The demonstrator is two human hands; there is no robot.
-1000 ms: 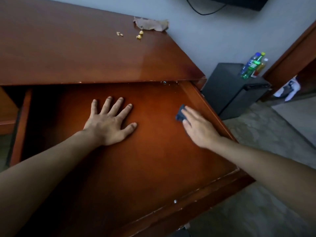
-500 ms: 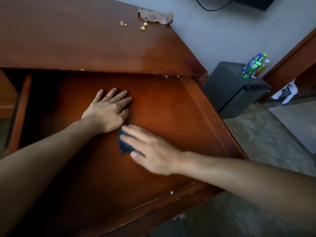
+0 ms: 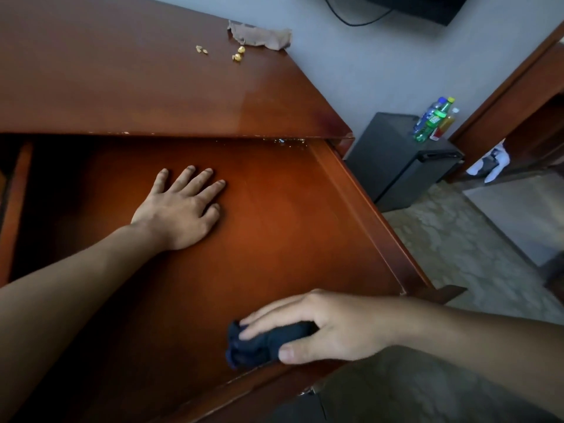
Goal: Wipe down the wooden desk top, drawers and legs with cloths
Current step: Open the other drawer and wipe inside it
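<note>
Cloth (image 3: 262, 343) gripped by right hand (image 3: 329, 328) fingers (image 3: 268, 323).

The bench (image 3: 122, 96) top is reddish polished wood, smooth with a soft gloss. Under my right hand (image 3: 323, 331) is a dark, matt, crumpled cloth (image 3: 259, 346). A rumpled brown rag (image 3: 259, 35) lies upper middle.

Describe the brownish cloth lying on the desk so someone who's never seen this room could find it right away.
Start at the wooden desk top and follow it to its far right corner, nearest the grey wall. The crumpled tan cloth lies there at the edge, just beyond a few small yellow crumbs. It is pale and untouched, unlike the dark blue cloth that the right hand presses in the open drawer.
</note>
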